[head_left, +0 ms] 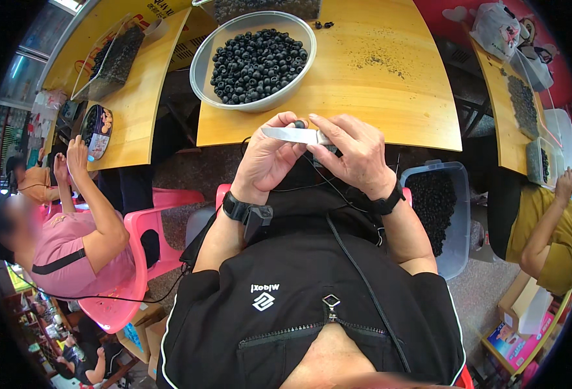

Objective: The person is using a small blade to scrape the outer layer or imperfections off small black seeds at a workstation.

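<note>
Above the near edge of the wooden table, my left hand (260,163) is closed, pinching a small black round bead-like piece (299,124) at its fingertips. My right hand (357,152) grips a knife (291,135) by its short handle. The silver blade points left across the left fingers, just below the piece; whether it touches the piece I cannot tell. Beyond my hands stands a translucent plastic bowl (199,85), holding many similar black round pieces (256,68).
Dark crumbs (386,55) lie on the wooden table (422,120). A clear bin (457,249) of dark pieces stands on the floor at right. At left, a person in pink (81,246) sits on a pink chair (140,259); at right, a person in olive (542,227) works at another table.
</note>
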A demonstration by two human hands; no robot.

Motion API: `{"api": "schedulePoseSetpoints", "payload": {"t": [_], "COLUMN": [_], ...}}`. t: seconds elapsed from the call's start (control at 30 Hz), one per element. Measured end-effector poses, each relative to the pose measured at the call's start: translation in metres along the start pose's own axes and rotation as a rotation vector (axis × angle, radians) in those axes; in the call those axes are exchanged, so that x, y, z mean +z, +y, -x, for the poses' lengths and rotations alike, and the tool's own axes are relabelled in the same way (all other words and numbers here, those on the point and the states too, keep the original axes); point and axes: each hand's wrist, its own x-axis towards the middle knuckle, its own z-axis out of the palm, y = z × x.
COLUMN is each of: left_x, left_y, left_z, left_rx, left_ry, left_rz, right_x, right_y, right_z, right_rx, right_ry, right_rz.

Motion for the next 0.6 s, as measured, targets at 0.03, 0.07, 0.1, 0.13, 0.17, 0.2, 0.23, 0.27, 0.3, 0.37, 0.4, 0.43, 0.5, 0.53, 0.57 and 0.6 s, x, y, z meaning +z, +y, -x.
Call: {"api": "schedulePoseSetpoints", "payload": {"t": [0.03,0.07,0.1,0.13,0.17,0.2,0.23,0.27,0.3,0.37,0.4,0.43,0.5,0.53,0.57,0.6], "left_x": [-0.001,-0.002,-0.002,-0.002,-0.002,-0.001,-0.001,-0.001,0.0,0.003,0.005,0.007,0.01,0.006,0.007,0.007], "left_y": [0.001,0.002,0.003,0.003,0.004,0.005,0.005,0.006,0.006,0.008,0.009,0.01,0.01,0.011,0.014,0.017], "left_z": [0.0,-0.001,-0.002,-0.002,-0.001,-0.001,-0.001,-0.001,-0.001,0.002,0.004,0.005,0.006,0.005,0.004,0.003], "left_rx": [-0.001,-0.007,-0.013,-0.014,-0.01,-0.006,-0.006,-0.012,-0.017,-0.017,-0.022,-0.024,-0.022,-0.004,0.0,-0.036], "left_ry": [0.0,-0.006,-0.013,-0.013,-0.018,-0.023,-0.023,-0.032,-0.041,-0.117,-0.197,-0.199,-0.088,-0.04,-0.039,-0.052], "left_rz": [0.0,-0.021,-0.042,-0.042,-0.049,-0.055,-0.055,-0.055,-0.056,-0.029,-0.003,-0.005,0.01,-0.024,-0.03,0.033], "right_x": [0.0,0.0,0.0,0.0,0.001,0.001,0.001,0.001,0.0,0.001,0.002,0.001,-0.006,-0.008,-0.007,-0.006], "right_y": [0.0,0.0,0.001,0.001,0.001,0.002,0.003,0.003,0.002,0.009,0.024,0.034,0.032,0.032,0.032,0.033], "right_z": [0.0,0.0,0.0,0.001,0.001,0.002,0.002,0.002,0.001,0.003,0.005,0.008,0.004,0.002,0.002,0.004], "right_rx": [0.005,0.006,0.009,0.011,0.01,0.018,0.026,0.025,0.054,0.08,0.147,0.214,0.298,0.387,0.384,0.412], "right_ry": [-0.002,-0.002,-0.004,-0.007,-0.007,-0.024,-0.041,-0.042,-0.067,-0.091,-0.052,-0.012,0.095,0.201,0.204,0.183], "right_rz": [-0.01,-0.009,-0.009,-0.009,-0.01,-0.008,-0.005,-0.006,-0.002,0.0,0.072,0.144,-0.004,-0.151,-0.157,-0.173]}}
